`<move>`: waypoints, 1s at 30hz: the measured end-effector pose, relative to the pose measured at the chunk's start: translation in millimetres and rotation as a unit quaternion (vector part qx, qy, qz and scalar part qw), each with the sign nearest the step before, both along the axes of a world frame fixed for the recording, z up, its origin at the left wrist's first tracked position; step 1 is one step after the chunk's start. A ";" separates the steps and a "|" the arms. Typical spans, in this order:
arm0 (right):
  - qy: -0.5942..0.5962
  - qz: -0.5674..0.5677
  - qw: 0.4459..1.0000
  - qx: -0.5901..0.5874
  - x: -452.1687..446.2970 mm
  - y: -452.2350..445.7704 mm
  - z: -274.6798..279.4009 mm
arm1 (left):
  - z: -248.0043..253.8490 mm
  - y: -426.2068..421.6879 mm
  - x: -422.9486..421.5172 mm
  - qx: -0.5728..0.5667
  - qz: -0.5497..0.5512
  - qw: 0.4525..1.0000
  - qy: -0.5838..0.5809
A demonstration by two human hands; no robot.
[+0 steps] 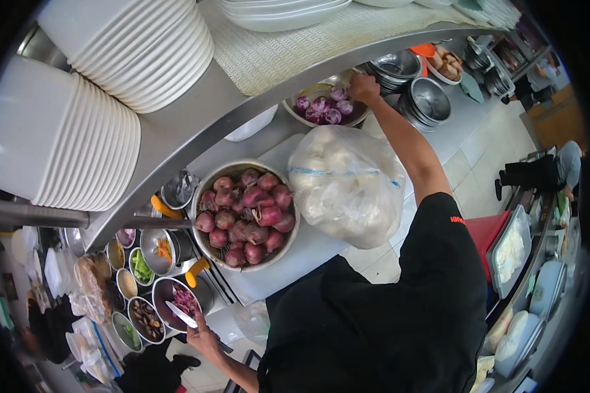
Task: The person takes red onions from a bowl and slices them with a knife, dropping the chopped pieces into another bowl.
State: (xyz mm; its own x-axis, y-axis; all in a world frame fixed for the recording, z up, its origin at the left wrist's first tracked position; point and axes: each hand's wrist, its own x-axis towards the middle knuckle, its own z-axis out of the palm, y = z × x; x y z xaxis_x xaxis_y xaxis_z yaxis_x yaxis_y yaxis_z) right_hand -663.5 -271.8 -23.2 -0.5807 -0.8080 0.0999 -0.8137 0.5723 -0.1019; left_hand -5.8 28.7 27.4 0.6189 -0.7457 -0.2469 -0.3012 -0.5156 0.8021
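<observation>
My left hand, at the lower left, is closed on a knife. The blade lies over a metal bowl of chopped purple onion. My right hand is closed at the rim of a metal bowl that contains several peeled purple onions; its fingertips are partly hidden. Between my arms, a large colander is full of unpeeled red onions. Next to it sits a clear plastic bag with pale contents.
Stacked white dishes fill the shelf above the counter. Steel bowls stand past my right hand. Small bowls of cut vegetables crowd the left side. Another person is at the far right; dark clothing and a shoe show at the lower left.
</observation>
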 end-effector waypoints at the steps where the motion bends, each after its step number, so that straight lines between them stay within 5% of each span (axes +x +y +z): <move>1: 0.025 -0.008 0.999 -0.035 -1.6 -6.4 -6.5 | -1.0 0.7 -2.7 0.001 0.001 1.000 -0.008; 6: -0.061 0.333 0.931 -0.135 14.4 -24.2 23.6 | 1.1 2.6 -11.8 0.021 0.021 0.999 -0.045; 8: -0.320 0.318 0.879 -0.156 85.2 10.6 73.7 | 3.0 0.3 -15.0 0.006 0.035 0.999 -0.032; 10: -0.358 0.318 0.870 -0.118 145.0 59.6 117.3 | -1.2 -2.8 -12.9 -0.011 0.017 0.999 -0.041; 17: -0.278 0.498 0.820 -0.045 230.4 170.1 141.8 | -6.3 -8.7 -10.7 -0.008 0.029 0.999 -0.034; 24: -0.313 0.411 0.852 -0.083 275.5 191.8 107.1 | -3.3 -17.5 -4.3 -0.050 0.019 0.998 -0.021; 30: -0.256 0.470 0.842 -0.065 312.5 178.7 92.9 | -9.1 -14.6 18.9 -0.079 0.001 0.997 -0.002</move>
